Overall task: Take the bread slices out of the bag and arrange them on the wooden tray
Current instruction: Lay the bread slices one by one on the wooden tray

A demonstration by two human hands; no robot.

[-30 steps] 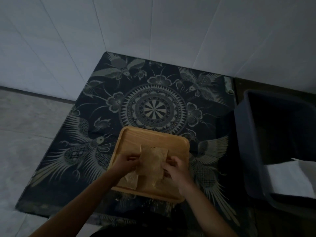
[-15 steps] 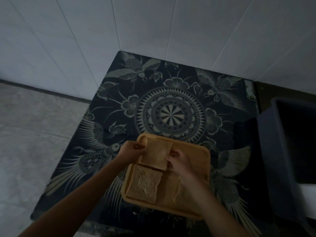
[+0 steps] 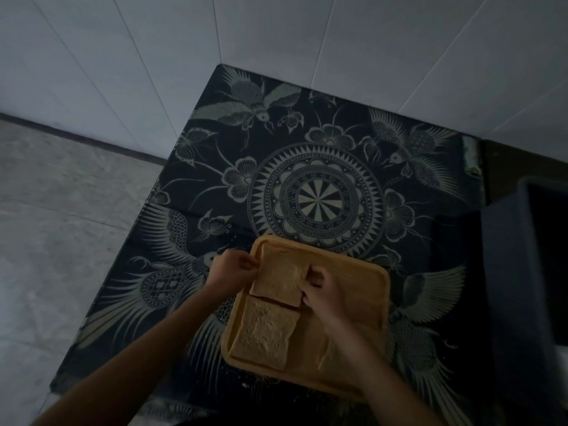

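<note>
Already the rectangular wooden tray, smooth with rounded corners and a raised rim, holds two square bread slices along its left side: a near slice, porous and lying flat, and a far slice just beyond it. The left hand pinches the far slice's left edge; the right hand curls on its right edge. A dark patterned cloth lies beneath; a dark plastic bin stands right
</note>
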